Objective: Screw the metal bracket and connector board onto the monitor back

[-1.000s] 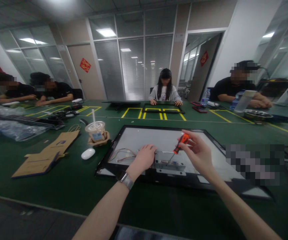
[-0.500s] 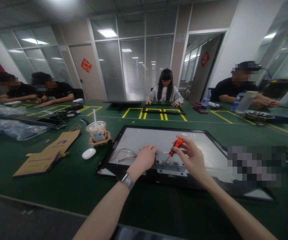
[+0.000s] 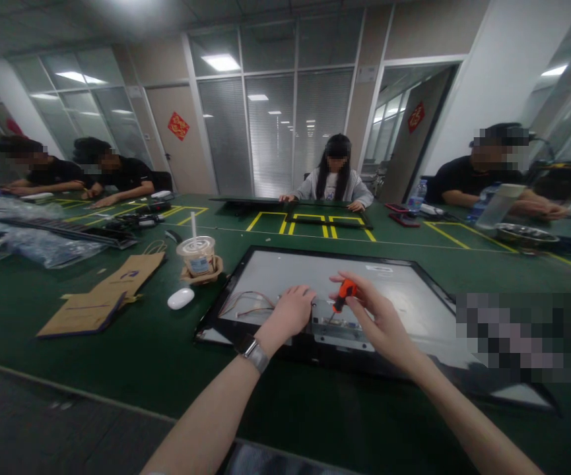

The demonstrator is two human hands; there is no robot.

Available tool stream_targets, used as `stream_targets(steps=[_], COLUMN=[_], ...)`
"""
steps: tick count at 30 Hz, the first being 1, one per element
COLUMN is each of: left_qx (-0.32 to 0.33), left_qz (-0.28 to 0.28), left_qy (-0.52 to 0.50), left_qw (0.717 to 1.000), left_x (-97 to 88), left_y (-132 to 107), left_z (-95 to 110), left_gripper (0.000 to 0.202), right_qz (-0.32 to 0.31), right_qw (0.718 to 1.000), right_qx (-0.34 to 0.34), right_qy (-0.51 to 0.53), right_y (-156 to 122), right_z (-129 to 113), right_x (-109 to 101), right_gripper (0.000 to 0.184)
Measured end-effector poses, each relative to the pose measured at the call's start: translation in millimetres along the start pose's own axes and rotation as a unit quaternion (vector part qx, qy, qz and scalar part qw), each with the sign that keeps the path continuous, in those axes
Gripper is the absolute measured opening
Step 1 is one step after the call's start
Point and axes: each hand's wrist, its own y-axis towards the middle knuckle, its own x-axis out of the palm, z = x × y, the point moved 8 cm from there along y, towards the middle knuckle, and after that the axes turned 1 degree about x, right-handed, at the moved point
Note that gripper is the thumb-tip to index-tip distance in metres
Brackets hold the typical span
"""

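A flat display panel [image 3: 410, 300] with a black frame and a pale back lies on the green table in front of me. My right hand [image 3: 384, 323] pinches a small orange-and-black screwdriver [image 3: 346, 293], its thin shaft slanting down to a metal bracket [image 3: 343, 341] with a circuit board near the panel's front edge. Whether the tip sits in a screw is too small to tell. Just left of the bracket, my left hand [image 3: 294, 310] rests on the panel with fingers stretched forward. Thin wires [image 3: 251, 302] curl on the panel beside it.
To the left are a drink cup [image 3: 197, 254] in a cardboard holder, a white mouse [image 3: 181, 299] and a brown paper bag [image 3: 97, 307]. A person [image 3: 333, 181] sits across the table [image 3: 131, 369]; others sit at both sides. A metal bowl [image 3: 527, 235] stands at the far right.
The view has shifted a little, so the scene sits slightly farther right. My right hand has turned slightly around the screwdriver, its fingers reaching further left. My left hand stays by the bracket.
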Motion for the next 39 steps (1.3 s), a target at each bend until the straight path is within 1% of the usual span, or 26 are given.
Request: stream_targets(steps=[2,6,7,9,13,16,21,25,28,32,34,37,39], left_qx=[0.0,-0.001,0.0,0.002,0.0,0.0,0.001,0.004,0.002,-0.006,-0.008,-0.009,-0.005], left_qz=[-0.005,0.002,0.006,0.013,0.006,0.005,0.005,0.013,0.011,0.006,0.006,0.009,0.01], left_qy=[-0.002,-0.002,-0.003,-0.005,-0.006,-0.007,-0.007,-0.006,-0.001,-0.004,-0.004,-0.003,-0.001], left_qw=[1.0,1.0,1.0,1.0,1.0,1.0,1.0,1.0,1.0,1.0,1.0,1.0,1.0], left_x=[1.9,4.6,4.4,3.3,1.7,1.5,2.1,1.8,4.1,7.4,8.0,7.1,5.5], left_y=[1,1,1,0,-2,-1,0,-1,0,2,2,2,1], left_z=[0,-2,-2,-2,-1,-1,-1,-1,-2,-5,-5,-5,-4], left_gripper=[0.034,0.036,0.037,0.036,0.036,0.035,0.034,0.032,0.032,0.036,0.038,0.038,0.038], right_qz=[-0.005,0.046,0.055,0.048,-0.027,-0.058,-0.065,-0.064,-0.035,0.043,0.067,0.076,0.068], right_qw=[1.0,0.999,0.998,0.998,0.997,0.996,0.996,0.996,0.999,0.995,0.991,0.992,0.996], right_qx=[0.003,-0.003,-0.001,0.01,0.05,0.059,0.046,0.043,0.026,-0.014,-0.019,-0.008,0.007], right_qy=[0.013,0.024,0.025,0.032,0.057,0.046,0.036,0.036,0.006,-0.089,-0.11,-0.098,-0.06], right_y=[3,13,15,20,27,30,32,29,27,26,24,22,21], right_z=[-2,-2,-2,0,2,-2,-9,-9,-9,-14,-15,-12,-7], right_x=[-2,-17,-20,-22,-15,-12,-10,-10,-13,-17,-17,-15,-13], right_gripper=[0.033,0.014,0.012,0.014,0.029,0.028,0.028,0.028,0.026,0.015,0.015,0.024,0.025])
